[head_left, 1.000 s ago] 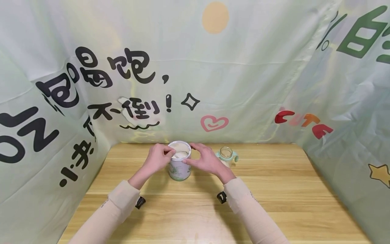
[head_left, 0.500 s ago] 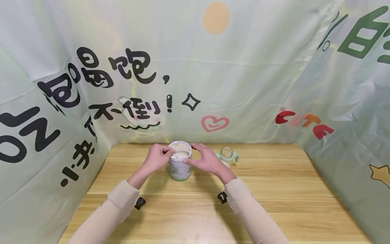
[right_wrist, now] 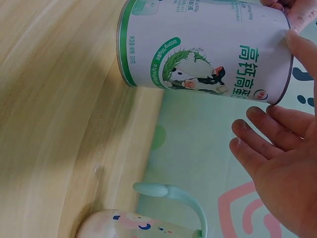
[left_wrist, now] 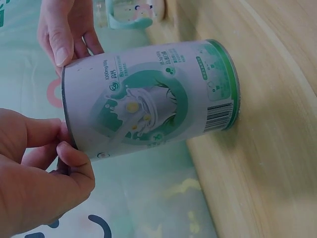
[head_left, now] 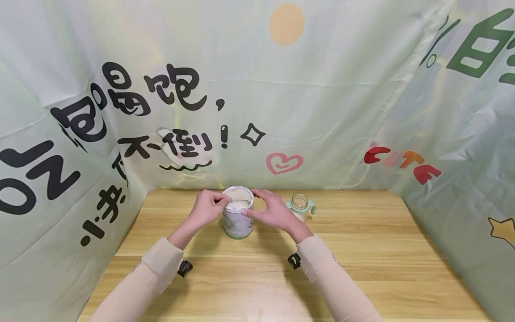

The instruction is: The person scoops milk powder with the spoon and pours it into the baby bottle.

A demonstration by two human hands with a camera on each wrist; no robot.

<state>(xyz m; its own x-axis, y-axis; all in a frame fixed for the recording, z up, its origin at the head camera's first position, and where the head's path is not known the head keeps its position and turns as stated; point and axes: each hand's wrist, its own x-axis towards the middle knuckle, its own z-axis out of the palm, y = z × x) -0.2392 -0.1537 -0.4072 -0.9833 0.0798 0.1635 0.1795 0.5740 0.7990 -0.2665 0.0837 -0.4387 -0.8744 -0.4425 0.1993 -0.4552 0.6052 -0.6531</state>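
Note:
A milk powder can (head_left: 238,225), white and green with a cow on its label, stands lidless on the table, pale inside under a silvery rim. My left hand (head_left: 208,206) pinches at the rim's left side with thumb and curled fingers; whether something thin lies between the fingertips I cannot tell. From the right, my right hand (head_left: 275,209) holds the can near the top, thumb on the near side. Its other fingers (right_wrist: 257,148) spread past the rim in the right wrist view. Just behind that hand is a clear baby bottle (head_left: 299,204) with mint-green handles and no cap.
The wooden table (head_left: 362,250) carries both containers near its back edge. Printed cloth (head_left: 322,112) hangs as a wall behind and along both sides. A black wrist device (head_left: 185,268) sits at the left cuff, another (head_left: 294,260) at the right.
The hands and can stay almost in place; the left fingertips shift very slightly at the rim. The whole view drifts a little to the right.

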